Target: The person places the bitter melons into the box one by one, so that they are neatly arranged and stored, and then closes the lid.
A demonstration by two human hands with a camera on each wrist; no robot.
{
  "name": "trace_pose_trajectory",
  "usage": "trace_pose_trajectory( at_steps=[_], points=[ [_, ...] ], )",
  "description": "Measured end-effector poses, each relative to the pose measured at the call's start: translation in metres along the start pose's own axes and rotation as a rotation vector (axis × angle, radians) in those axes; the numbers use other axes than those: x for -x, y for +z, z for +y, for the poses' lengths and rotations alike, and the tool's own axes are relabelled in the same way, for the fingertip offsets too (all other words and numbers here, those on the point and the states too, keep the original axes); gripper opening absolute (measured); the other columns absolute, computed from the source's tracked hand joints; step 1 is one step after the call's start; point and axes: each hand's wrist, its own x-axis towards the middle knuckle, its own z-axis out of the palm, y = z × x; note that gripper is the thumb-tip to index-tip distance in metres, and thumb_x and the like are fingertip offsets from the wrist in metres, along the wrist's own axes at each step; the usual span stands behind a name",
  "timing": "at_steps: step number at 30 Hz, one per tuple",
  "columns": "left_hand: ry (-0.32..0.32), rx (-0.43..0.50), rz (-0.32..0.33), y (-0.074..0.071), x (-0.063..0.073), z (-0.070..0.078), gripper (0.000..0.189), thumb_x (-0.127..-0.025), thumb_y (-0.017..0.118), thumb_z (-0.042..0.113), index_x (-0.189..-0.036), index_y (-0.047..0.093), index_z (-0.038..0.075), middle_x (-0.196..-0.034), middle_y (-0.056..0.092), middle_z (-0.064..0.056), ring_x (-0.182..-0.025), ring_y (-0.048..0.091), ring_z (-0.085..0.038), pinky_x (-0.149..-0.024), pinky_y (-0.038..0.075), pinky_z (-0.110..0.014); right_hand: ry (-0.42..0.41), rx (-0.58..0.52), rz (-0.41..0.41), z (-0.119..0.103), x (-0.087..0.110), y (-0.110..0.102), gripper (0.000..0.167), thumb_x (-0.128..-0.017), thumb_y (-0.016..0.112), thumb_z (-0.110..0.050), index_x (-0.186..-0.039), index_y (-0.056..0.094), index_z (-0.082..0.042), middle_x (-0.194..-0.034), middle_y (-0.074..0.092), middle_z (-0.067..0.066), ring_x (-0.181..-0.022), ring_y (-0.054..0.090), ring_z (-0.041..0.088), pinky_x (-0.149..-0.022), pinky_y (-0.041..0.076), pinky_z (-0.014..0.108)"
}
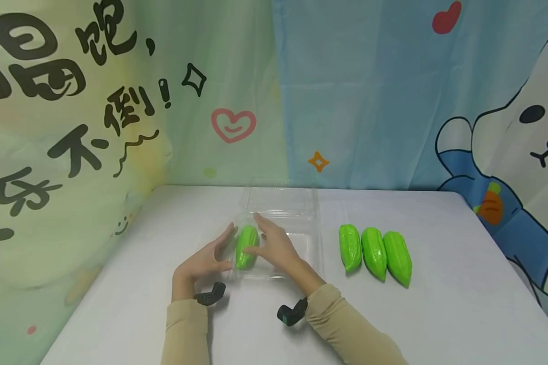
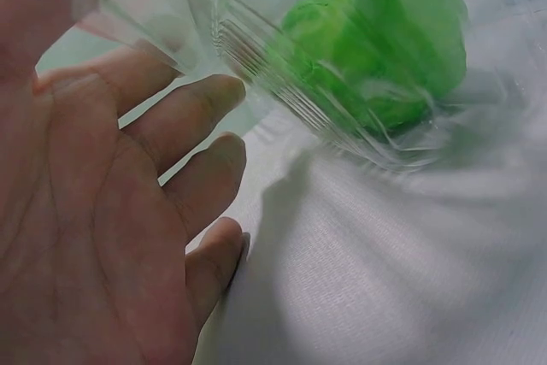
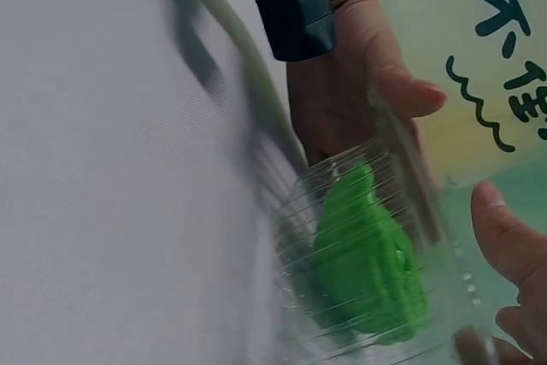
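Note:
A clear plastic box (image 1: 305, 256) lies on the white table with its clear lid (image 1: 280, 198) folded back behind it. One glossy green ridged piece (image 1: 245, 238), long and shaped like a bitter melon, lies at the left inside the box. My left hand (image 1: 200, 261) is spread along the box's left wall, its fingers loosely extended in the left wrist view. Over the box, my right hand (image 1: 276, 247) has its thumb beside or on the green piece; contact is unclear. In the right wrist view the green piece (image 3: 363, 258) shows through the box wall.
Three similar green pieces (image 1: 374, 252) lie side by side on the table (image 1: 456, 314), right of the box. Behind the table hangs a printed curtain (image 1: 338, 91). Each wrist wears a small black camera (image 1: 292, 313).

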Motion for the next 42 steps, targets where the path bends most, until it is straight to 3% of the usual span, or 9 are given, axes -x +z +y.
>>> trace_pose_trajectory(
  at_steps=[7, 10, 14, 22, 34, 42],
  points=[
    [0.015, -0.004, -0.001, 0.0, 0.002, 0.008, 0.109, -0.074, 0.079, 0.036, -0.154, 0.007, 0.014, -0.161, 0.01, -0.006, -0.148, 0.005, -0.027, -0.119, 0.007, -0.052, 0.018, -0.086, 0.006, -0.007, 0.007, -0.014, 0.096, -0.074, 0.08, -0.036, -0.151, 0.027, -0.014, -0.156, 0.027, 0.004, -0.128, 0.05, 0.031, -0.102, 0.047, 0.035],
    [0.034, -0.015, 0.0, 0.0, 0.003, 0.008, 0.109, -0.075, 0.079, 0.035, -0.154, 0.008, 0.012, -0.161, 0.01, -0.009, -0.148, 0.005, -0.03, -0.119, 0.008, -0.054, 0.02, -0.108, 0.018, -0.008, 0.012, -0.02, 0.096, -0.073, 0.081, -0.036, -0.151, 0.027, -0.017, -0.156, 0.028, 0.002, -0.128, 0.05, 0.031, -0.102, 0.047, 0.036],
    [0.027, -0.027, 0.007, 0.001, 0.001, 0.002, 0.108, -0.075, 0.079, 0.036, -0.154, 0.008, 0.016, -0.161, 0.009, -0.004, -0.148, 0.006, -0.028, -0.119, 0.008, -0.051, 0.014, -0.132, 0.047, -0.008, 0.019, -0.03, 0.095, -0.074, 0.081, -0.033, -0.151, 0.027, -0.018, -0.155, 0.03, 0.002, -0.13, 0.048, 0.03, -0.102, 0.047, 0.036],
    [0.016, -0.03, 0.015, 0.001, 0.002, 0.004, 0.107, -0.075, 0.079, 0.034, -0.154, 0.008, 0.017, -0.161, 0.008, -0.002, -0.148, 0.006, -0.027, -0.119, 0.008, -0.05, 0.002, -0.106, 0.075, -0.004, 0.039, -0.055, 0.095, -0.073, 0.081, -0.033, -0.151, 0.028, -0.02, -0.155, 0.031, 0.001, -0.134, 0.045, 0.024, -0.104, 0.045, 0.032],
    [0.055, -0.034, 0.002, 0.002, 0.004, 0.007, 0.108, -0.075, 0.079, 0.032, -0.153, 0.008, 0.012, -0.161, 0.008, -0.007, -0.148, 0.006, -0.031, -0.119, 0.008, -0.052, 0.044, 0.005, 0.144, 0.024, 0.078, -0.097, 0.099, -0.071, 0.08, -0.044, -0.151, 0.023, -0.028, -0.157, 0.028, 0.002, -0.13, 0.048, 0.033, -0.103, 0.046, 0.044],
    [0.044, -0.009, 0.009, 0.003, 0.005, 0.006, 0.107, -0.075, 0.079, 0.031, -0.154, 0.008, 0.015, -0.161, 0.008, -0.004, -0.148, 0.005, -0.029, -0.118, 0.008, -0.053, 0.044, 0.109, 0.148, 0.046, 0.101, -0.125, 0.104, -0.071, 0.079, -0.046, -0.153, 0.018, -0.026, -0.159, 0.021, 0.003, -0.144, 0.024, 0.032, -0.113, 0.028, 0.057]
  ],
)
